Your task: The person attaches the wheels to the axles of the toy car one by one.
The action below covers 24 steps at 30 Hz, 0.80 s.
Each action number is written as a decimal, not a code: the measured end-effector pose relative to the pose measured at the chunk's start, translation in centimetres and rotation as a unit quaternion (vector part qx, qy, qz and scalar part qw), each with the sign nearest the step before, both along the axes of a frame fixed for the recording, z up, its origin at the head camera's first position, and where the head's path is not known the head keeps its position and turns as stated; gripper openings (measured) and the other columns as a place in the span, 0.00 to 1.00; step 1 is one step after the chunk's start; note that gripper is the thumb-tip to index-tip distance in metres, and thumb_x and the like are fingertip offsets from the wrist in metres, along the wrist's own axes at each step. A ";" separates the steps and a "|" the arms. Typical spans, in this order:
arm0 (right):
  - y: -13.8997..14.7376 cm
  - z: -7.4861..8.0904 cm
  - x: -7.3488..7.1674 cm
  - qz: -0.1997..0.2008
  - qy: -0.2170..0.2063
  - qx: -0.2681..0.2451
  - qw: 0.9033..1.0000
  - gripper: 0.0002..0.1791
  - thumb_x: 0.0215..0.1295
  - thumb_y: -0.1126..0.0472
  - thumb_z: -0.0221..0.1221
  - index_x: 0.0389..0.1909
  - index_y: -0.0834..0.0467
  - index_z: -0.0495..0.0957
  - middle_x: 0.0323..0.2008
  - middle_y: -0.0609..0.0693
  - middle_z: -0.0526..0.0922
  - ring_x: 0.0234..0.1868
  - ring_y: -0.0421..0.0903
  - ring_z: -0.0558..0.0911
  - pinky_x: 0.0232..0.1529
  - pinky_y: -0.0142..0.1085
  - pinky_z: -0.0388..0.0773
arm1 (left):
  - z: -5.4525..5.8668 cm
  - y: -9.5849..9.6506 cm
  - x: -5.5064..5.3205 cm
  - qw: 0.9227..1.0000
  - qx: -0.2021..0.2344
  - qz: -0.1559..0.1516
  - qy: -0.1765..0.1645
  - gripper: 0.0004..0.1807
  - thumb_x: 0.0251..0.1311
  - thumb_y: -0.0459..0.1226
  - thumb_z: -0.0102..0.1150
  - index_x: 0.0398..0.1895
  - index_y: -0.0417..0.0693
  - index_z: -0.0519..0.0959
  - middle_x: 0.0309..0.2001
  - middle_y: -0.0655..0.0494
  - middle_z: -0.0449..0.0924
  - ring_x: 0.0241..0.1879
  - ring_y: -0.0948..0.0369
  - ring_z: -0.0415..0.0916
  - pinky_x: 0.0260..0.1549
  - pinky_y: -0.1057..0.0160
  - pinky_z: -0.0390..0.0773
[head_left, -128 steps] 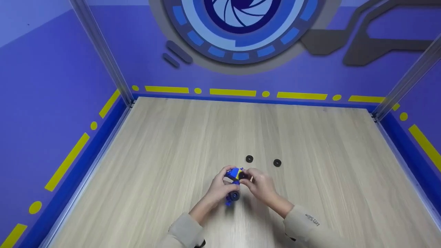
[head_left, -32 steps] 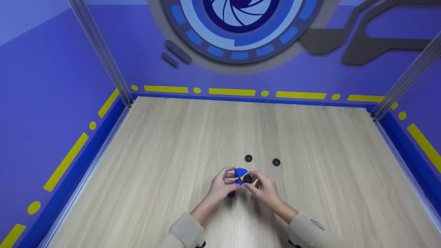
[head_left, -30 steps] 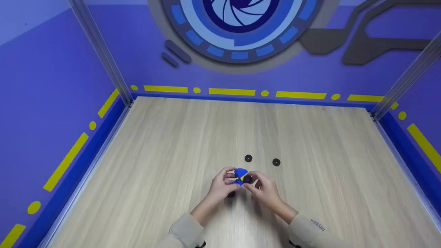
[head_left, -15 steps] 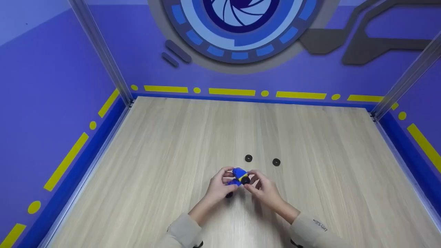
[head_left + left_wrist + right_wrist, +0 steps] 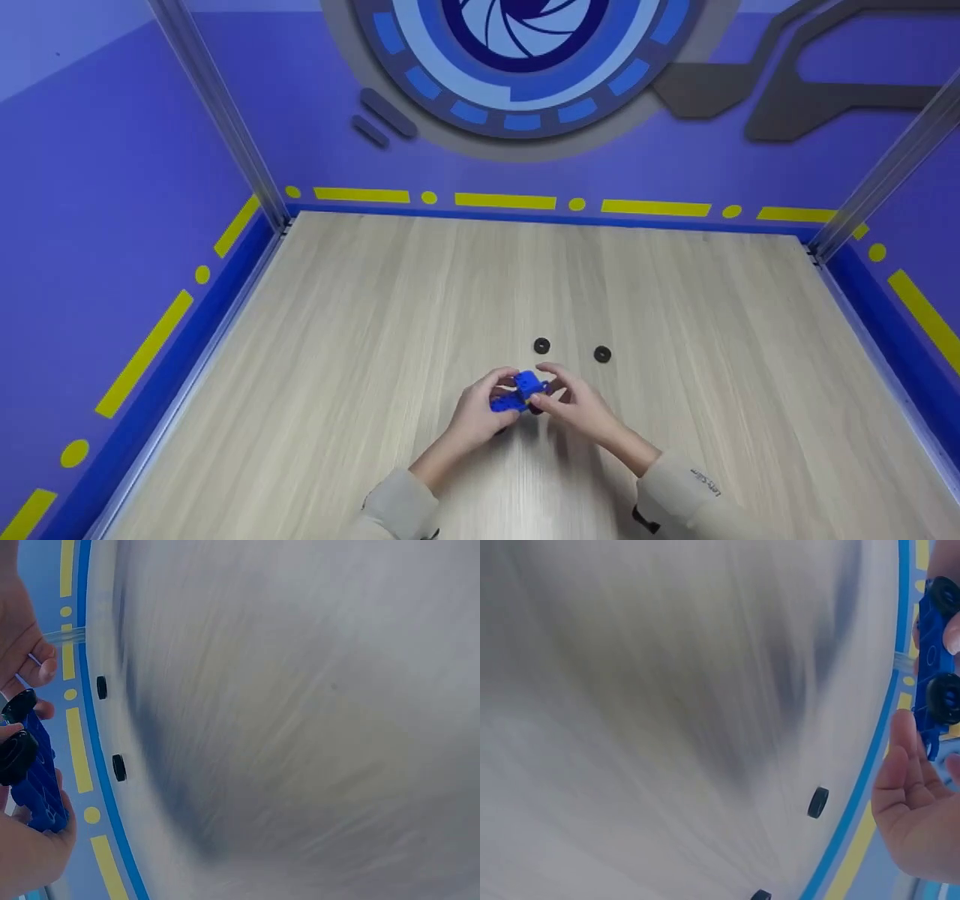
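Observation:
Above the table, my left hand (image 5: pixel 476 411) grips a small toy car (image 5: pixel 529 384) with a blue body and a little yellow. In the right wrist view, its thumb lies between two black wheels of the car. My right hand (image 5: pixel 581 409) is at the car's right end, thumb near the yellow part and index finger raised; how firmly it holds is partly hidden. The left wrist view shows the car's blue side (image 5: pixel 45 795) and two black wheels. Past the hands lie two loose black tyres, one nearer the middle (image 5: pixel 541 346) and one to the right (image 5: pixel 602 354).
The hands work over a wood-grain table (image 5: pixel 420 300). Blue-purple panels with yellow dashes (image 5: pixel 506 200) stand along its back and sides, joined by metal corner posts (image 5: pixel 217 112).
The car has been turned, so its blue top shows more and the black wheel at its right end shows less. The right index finger has lifted away. Both loose tyres stay in place.

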State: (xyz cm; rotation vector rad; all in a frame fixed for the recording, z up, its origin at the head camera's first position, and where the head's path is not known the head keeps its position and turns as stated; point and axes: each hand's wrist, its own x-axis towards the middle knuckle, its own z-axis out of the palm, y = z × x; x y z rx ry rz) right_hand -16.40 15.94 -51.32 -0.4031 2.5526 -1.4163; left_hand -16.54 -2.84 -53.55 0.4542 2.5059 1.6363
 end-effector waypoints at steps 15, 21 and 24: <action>0.8 0.2 -0.8 0.092 -0.022 -0.034 0.995 0.23 0.58 0.56 0.56 0.53 0.61 0.69 0.35 0.58 0.77 0.27 0.50 0.77 0.28 0.38 0.77 | 0.4 0.0 0.8 0.985 -0.113 -0.034 0.130 0.26 0.45 0.32 0.62 0.51 0.55 0.71 0.48 0.58 0.75 0.47 0.61 0.73 0.49 0.59 0.72; 0.5 2.4 0.1 0.110 -0.017 -0.055 0.992 0.20 0.57 0.61 0.56 0.50 0.65 0.71 0.34 0.60 0.77 0.26 0.51 0.77 0.28 0.39 0.77 | 0.4 0.0 0.9 0.978 -0.133 -0.044 0.157 0.27 0.46 0.32 0.61 0.52 0.56 0.70 0.48 0.58 0.75 0.49 0.59 0.73 0.50 0.58 0.72; 0.3 2.8 0.4 0.098 -0.006 -0.048 0.994 0.20 0.57 0.62 0.56 0.49 0.66 0.71 0.34 0.61 0.78 0.25 0.48 0.76 0.27 0.37 0.77 | 0.4 0.0 0.8 0.976 -0.136 -0.046 0.166 0.28 0.45 0.32 0.61 0.53 0.55 0.69 0.48 0.58 0.75 0.49 0.59 0.73 0.50 0.59 0.72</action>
